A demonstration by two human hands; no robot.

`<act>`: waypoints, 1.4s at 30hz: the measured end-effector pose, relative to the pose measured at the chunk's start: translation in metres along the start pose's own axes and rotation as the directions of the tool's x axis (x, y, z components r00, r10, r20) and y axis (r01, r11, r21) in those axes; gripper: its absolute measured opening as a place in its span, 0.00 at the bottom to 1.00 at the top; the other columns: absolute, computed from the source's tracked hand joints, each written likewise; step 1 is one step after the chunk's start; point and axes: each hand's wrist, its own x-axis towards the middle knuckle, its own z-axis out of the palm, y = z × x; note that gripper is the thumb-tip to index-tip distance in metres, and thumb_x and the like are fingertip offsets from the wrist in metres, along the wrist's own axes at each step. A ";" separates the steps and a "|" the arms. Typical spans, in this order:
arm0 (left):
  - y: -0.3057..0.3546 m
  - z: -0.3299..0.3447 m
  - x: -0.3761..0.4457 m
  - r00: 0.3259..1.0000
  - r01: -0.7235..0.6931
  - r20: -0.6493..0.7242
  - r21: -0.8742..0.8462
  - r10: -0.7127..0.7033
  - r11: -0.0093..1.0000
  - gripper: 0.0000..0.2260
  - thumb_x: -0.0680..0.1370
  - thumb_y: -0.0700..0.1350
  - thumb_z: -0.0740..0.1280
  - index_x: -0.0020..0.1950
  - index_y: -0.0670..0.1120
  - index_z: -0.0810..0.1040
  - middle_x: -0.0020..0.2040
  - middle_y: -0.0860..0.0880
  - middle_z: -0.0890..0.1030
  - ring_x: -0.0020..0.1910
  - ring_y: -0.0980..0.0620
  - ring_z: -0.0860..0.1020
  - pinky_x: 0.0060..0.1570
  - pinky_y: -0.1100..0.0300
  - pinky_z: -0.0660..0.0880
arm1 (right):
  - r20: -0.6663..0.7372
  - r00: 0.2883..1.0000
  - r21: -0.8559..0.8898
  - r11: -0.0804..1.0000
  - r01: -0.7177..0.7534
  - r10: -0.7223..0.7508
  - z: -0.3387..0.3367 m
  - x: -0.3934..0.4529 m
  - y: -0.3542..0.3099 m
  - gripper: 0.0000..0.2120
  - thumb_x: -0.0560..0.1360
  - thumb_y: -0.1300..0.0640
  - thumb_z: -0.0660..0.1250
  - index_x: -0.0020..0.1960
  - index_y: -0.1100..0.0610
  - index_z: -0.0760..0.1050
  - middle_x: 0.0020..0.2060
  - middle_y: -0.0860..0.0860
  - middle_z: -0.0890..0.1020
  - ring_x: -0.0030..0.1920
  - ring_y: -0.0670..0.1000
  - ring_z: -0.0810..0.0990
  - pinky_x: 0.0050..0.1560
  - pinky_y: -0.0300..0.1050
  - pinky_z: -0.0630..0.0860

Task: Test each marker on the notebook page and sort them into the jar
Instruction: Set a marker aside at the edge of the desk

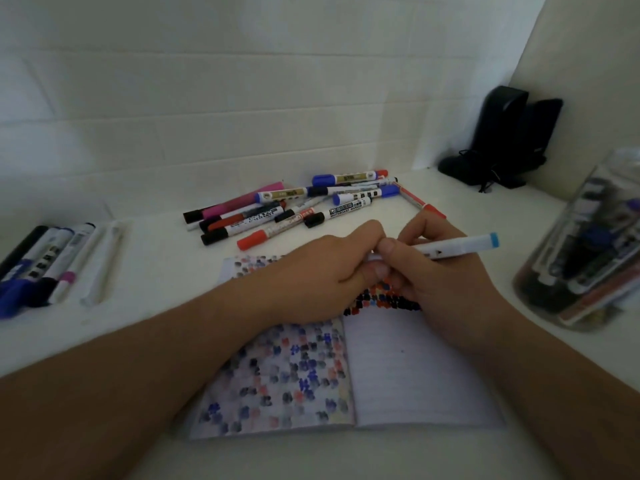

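The right hand (433, 271) is gripping the white-barrelled marker with a light-blue end (457, 245) over the open lined notebook (408, 368); the left hand (325, 271) is pinching its near end — probably the cap. Pull straight along the barrel, keeping the tip over the blank page — the clear jar of markers (588, 258) is standing to the right.

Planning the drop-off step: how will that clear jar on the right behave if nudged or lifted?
The jar looks tall and clear, packed with markers leaning to one side, so probably top-heavy and apt to tip if pushed high. Its smooth wall may be slippery. With that load, likely heavier than it looks; the material cannot be told.
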 end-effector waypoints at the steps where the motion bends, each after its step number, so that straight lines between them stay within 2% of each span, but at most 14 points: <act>1: 0.001 -0.001 0.000 1.000 -0.012 0.003 -0.007 0.012 1.000 0.06 0.85 0.55 0.56 0.54 0.54 0.65 0.37 0.50 0.76 0.35 0.53 0.75 0.36 0.48 0.75 | 0.015 1.000 0.034 0.999 -0.004 0.003 -0.001 0.000 -0.001 0.12 0.74 0.57 0.72 0.41 0.60 0.70 0.28 0.56 0.78 0.27 0.49 0.75 0.27 0.38 0.72; 5: 0.004 -0.001 -0.001 0.999 -0.042 0.004 -0.044 0.042 0.998 0.06 0.85 0.55 0.57 0.52 0.54 0.66 0.35 0.52 0.74 0.32 0.56 0.72 0.30 0.59 0.70 | 0.057 0.998 0.077 0.997 -0.027 0.022 -0.004 -0.002 -0.002 0.13 0.70 0.55 0.73 0.39 0.58 0.69 0.30 0.59 0.78 0.28 0.50 0.77 0.28 0.40 0.75; 11: 0.000 -0.002 -0.003 1.000 -0.026 -0.018 -0.103 0.024 0.994 0.06 0.84 0.57 0.60 0.54 0.56 0.68 0.38 0.54 0.77 0.35 0.57 0.75 0.34 0.59 0.73 | 0.082 0.994 -0.109 0.991 0.080 -0.072 -0.006 -0.006 -0.007 0.12 0.72 0.54 0.72 0.40 0.59 0.70 0.30 0.56 0.82 0.27 0.48 0.79 0.27 0.37 0.74; 14: -0.001 -0.004 -0.002 1.000 0.019 0.007 -0.090 -0.019 0.996 0.11 0.81 0.60 0.64 0.59 0.59 0.67 0.39 0.55 0.79 0.38 0.60 0.78 0.35 0.61 0.75 | 0.059 0.996 -0.149 0.985 0.082 -0.074 -0.007 -0.006 -0.009 0.11 0.74 0.53 0.70 0.40 0.57 0.71 0.28 0.55 0.80 0.26 0.48 0.77 0.25 0.37 0.72; 17: -0.003 -0.013 -0.004 0.994 0.099 0.066 -0.135 -0.091 0.986 0.21 0.78 0.55 0.72 0.64 0.58 0.64 0.43 0.53 0.81 0.41 0.58 0.80 0.39 0.62 0.79 | 0.003 1.000 0.005 1.000 -0.020 0.020 -0.017 0.000 -0.013 0.13 0.81 0.59 0.65 0.38 0.54 0.71 0.28 0.53 0.76 0.26 0.49 0.72 0.25 0.39 0.67; 19: -0.007 -0.019 -0.006 0.989 0.140 0.064 -0.137 -0.132 0.981 0.15 0.81 0.47 0.68 0.64 0.55 0.66 0.49 0.57 0.81 0.48 0.62 0.80 0.46 0.64 0.79 | 0.011 0.998 0.154 0.986 -0.065 0.064 -0.027 0.005 -0.020 0.10 0.79 0.58 0.63 0.39 0.55 0.74 0.28 0.54 0.75 0.27 0.50 0.70 0.25 0.39 0.65; 22: -0.012 -0.022 -0.006 0.983 0.181 0.010 -0.048 -0.181 0.982 0.06 0.85 0.50 0.59 0.61 0.58 0.69 0.56 0.61 0.78 0.54 0.65 0.77 0.52 0.64 0.77 | 0.134 0.986 0.189 0.974 -0.122 0.098 -0.032 0.005 -0.020 0.11 0.75 0.50 0.68 0.39 0.56 0.77 0.28 0.54 0.74 0.25 0.50 0.70 0.24 0.37 0.65; 25: -0.016 -0.021 -0.003 0.992 0.117 0.030 0.062 -0.119 0.991 0.05 0.82 0.53 0.65 0.57 0.62 0.72 0.54 0.64 0.77 0.53 0.67 0.75 0.49 0.67 0.72 | 0.271 0.954 0.080 0.985 -0.152 0.125 -0.025 0.000 -0.014 0.18 0.66 0.41 0.79 0.37 0.54 0.78 0.28 0.55 0.74 0.24 0.49 0.69 0.23 0.37 0.66; 27: -0.017 -0.020 -0.004 0.993 0.068 0.092 0.079 -0.075 0.995 0.07 0.79 0.53 0.70 0.55 0.64 0.76 0.48 0.67 0.78 0.50 0.69 0.76 0.47 0.72 0.71 | 0.281 0.954 -0.012 0.994 -0.109 0.108 -0.019 -0.003 -0.012 0.13 0.68 0.53 0.80 0.37 0.55 0.76 0.27 0.54 0.73 0.24 0.48 0.68 0.24 0.37 0.67; 29: -0.018 -0.018 -0.003 0.993 0.041 0.106 0.059 -0.047 0.997 0.08 0.78 0.50 0.72 0.56 0.60 0.81 0.48 0.66 0.81 0.50 0.69 0.78 0.48 0.73 0.73 | 0.199 0.976 -0.260 0.965 -0.034 0.088 -0.012 -0.005 -0.008 0.12 0.71 0.64 0.77 0.36 0.57 0.74 0.26 0.51 0.75 0.24 0.45 0.71 0.26 0.34 0.69; 32: -0.019 -0.015 -0.002 0.997 0.011 0.074 0.023 -0.013 1.000 0.10 0.78 0.46 0.73 0.59 0.54 0.85 0.51 0.59 0.85 0.50 0.63 0.80 0.53 0.67 0.76 | 0.136 0.988 -0.521 0.853 0.007 0.075 -0.004 -0.005 -0.002 0.11 0.71 0.62 0.77 0.37 0.59 0.75 0.27 0.51 0.78 0.26 0.41 0.74 0.28 0.30 0.71; 35: -0.018 -0.014 -0.002 0.998 0.022 0.067 0.003 -0.022 1.000 0.12 0.77 0.45 0.74 0.60 0.53 0.85 0.51 0.59 0.85 0.50 0.62 0.81 0.54 0.67 0.76 | 0.086 0.991 -0.581 0.813 -0.031 0.099 -0.001 -0.005 0.001 0.15 0.69 0.51 0.76 0.36 0.60 0.75 0.26 0.51 0.78 0.26 0.41 0.73 0.28 0.31 0.70; 38: -0.020 -0.014 -0.002 0.996 0.028 0.081 -0.005 -0.027 1.000 0.13 0.77 0.46 0.74 0.60 0.56 0.84 0.50 0.62 0.84 0.50 0.65 0.81 0.53 0.69 0.76 | 0.030 0.992 -0.572 0.816 -0.085 0.125 0.000 -0.004 0.003 0.17 0.67 0.47 0.75 0.38 0.60 0.74 0.25 0.48 0.77 0.26 0.40 0.75 0.27 0.29 0.70; 42: -0.024 -0.014 -0.003 0.998 0.038 0.043 0.003 -0.038 0.999 0.16 0.76 0.52 0.75 0.63 0.60 0.80 0.53 0.64 0.83 0.52 0.69 0.79 0.53 0.73 0.75 | -0.001 0.992 -0.572 0.813 -0.105 0.128 0.001 -0.004 0.008 0.16 0.71 0.52 0.77 0.40 0.62 0.74 0.27 0.52 0.78 0.25 0.43 0.74 0.26 0.30 0.70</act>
